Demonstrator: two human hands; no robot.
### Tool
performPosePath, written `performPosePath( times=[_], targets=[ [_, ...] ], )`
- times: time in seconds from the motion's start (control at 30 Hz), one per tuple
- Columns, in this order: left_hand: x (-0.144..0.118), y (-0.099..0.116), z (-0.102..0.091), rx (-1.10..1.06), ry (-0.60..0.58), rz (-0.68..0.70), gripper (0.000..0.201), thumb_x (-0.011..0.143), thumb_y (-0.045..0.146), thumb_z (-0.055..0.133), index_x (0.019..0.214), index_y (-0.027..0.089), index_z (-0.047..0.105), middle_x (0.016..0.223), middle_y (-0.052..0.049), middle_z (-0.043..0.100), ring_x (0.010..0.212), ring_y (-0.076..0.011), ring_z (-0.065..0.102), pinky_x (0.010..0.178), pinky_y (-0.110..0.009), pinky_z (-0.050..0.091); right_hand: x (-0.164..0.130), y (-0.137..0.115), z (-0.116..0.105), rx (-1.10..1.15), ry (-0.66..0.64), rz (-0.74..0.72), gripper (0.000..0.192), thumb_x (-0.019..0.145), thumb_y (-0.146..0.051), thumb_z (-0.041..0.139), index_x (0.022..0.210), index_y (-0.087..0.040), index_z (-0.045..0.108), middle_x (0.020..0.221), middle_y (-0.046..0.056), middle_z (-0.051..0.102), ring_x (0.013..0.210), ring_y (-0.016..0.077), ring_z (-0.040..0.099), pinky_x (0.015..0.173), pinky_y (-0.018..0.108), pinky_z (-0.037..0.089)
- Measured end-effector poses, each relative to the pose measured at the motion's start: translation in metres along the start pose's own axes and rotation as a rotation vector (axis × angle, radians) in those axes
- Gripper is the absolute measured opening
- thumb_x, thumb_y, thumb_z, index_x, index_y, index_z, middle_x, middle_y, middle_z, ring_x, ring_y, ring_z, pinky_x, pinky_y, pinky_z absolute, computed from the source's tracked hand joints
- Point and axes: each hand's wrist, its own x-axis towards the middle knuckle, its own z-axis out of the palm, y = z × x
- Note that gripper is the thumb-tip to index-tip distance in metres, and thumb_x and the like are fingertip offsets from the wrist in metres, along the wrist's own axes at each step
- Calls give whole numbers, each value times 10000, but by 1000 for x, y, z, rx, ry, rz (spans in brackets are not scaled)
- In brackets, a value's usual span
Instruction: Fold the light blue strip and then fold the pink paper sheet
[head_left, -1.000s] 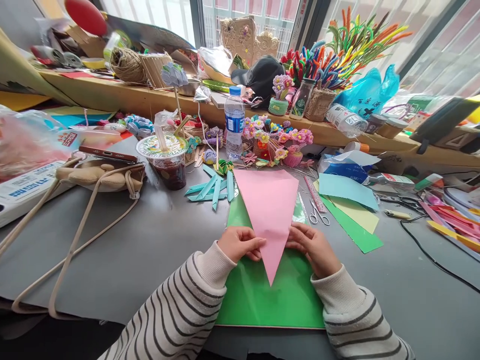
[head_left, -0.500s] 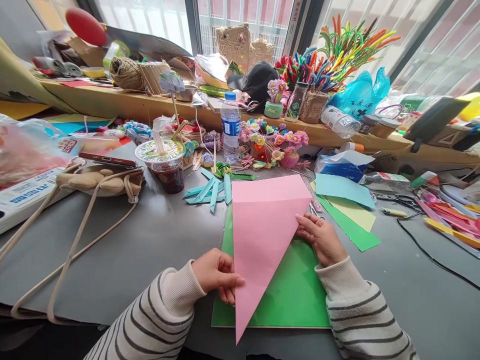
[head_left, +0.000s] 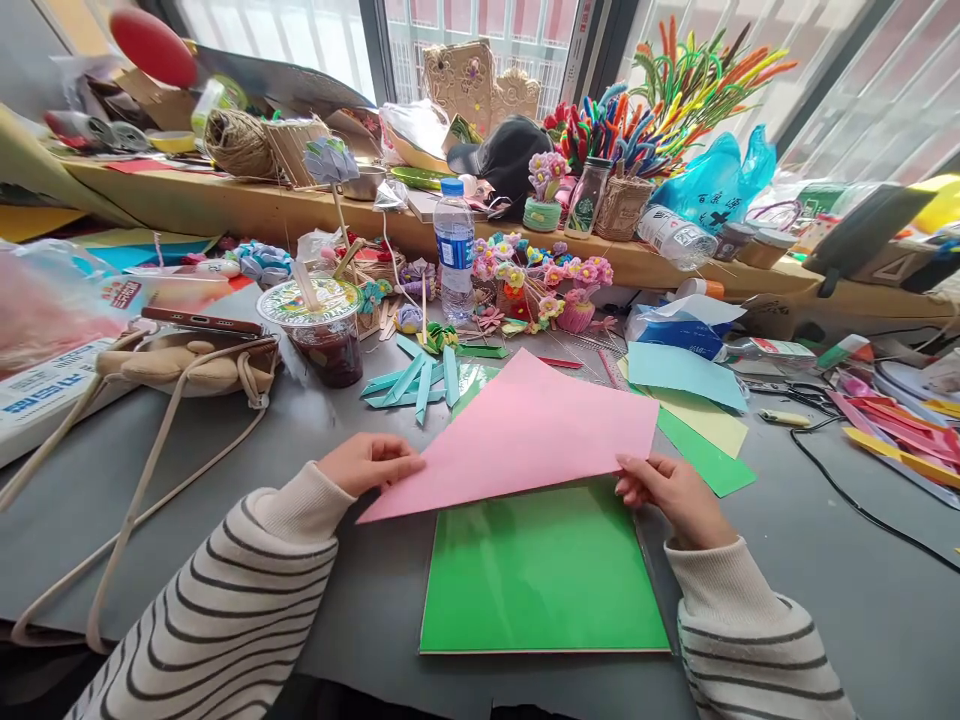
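A folded sheet of pink paper (head_left: pixel 525 430) is held up between my two hands, over the far part of a green sheet stack (head_left: pixel 540 580) lying on the grey table. My left hand (head_left: pixel 375 463) pinches the paper near its pointed left corner, thumb on top. At the right end, my right hand (head_left: pixel 667 492) grips the lower edge between thumb and fingers. The paper's long straight edge faces me and slopes slightly up to the right. Just beyond it lie several folded teal paper strips (head_left: pixel 416 380).
A lidded cup of dark drink (head_left: pixel 326 340) and a corded pouch (head_left: pixel 187 365) stand on the left. Behind are a water bottle (head_left: pixel 454 255) and crocheted flowers (head_left: pixel 540 275). Blue paper (head_left: pixel 686 375), scissors (head_left: pixel 806 395) and a black cable (head_left: pixel 847 490) lie on the right.
The pink paper has turned clockwise, its point swinging from near me to the left. My left hand moved left and away from me; my right hand moved right and slightly nearer.
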Motion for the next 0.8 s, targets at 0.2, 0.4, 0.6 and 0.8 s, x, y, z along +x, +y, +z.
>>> performPosePath(
  times=[0.2,0.4,0.6,0.8],
  targets=[
    [12,2,-14,159,23,58,275,525,387,624,556,119,566,499,22,486,485,-81,401,441,-179,289,-39,4,-5,-528,29,-48,397,715,-481,417,532,-152,542,453,12,555,389,107,504,432,229,398],
    [11,-1,6,251,-60,29,334,545,438,583,595,108,597,477,23,480,467,-83,391,432,-180,292,-66,-11,43,-983,196,-956,271,811,-235,347,736,-155,594,670,48,622,607,142,567,561,250,424],
    [11,-5,27,200,-87,55,359,541,457,569,570,100,584,419,39,426,421,-74,363,398,-177,297,-35,-5,97,-1199,-356,-1237,472,813,-400,309,1199,-132,356,1238,55,399,1144,211,320,913,380,311],
    [10,-5,29,151,-115,18,348,544,453,574,568,106,565,424,37,452,399,-78,410,387,-181,339,-13,5,94,-1234,-454,-1076,691,737,-596,180,1288,-183,130,1336,34,170,1214,211,164,961,436,202]
  ],
)
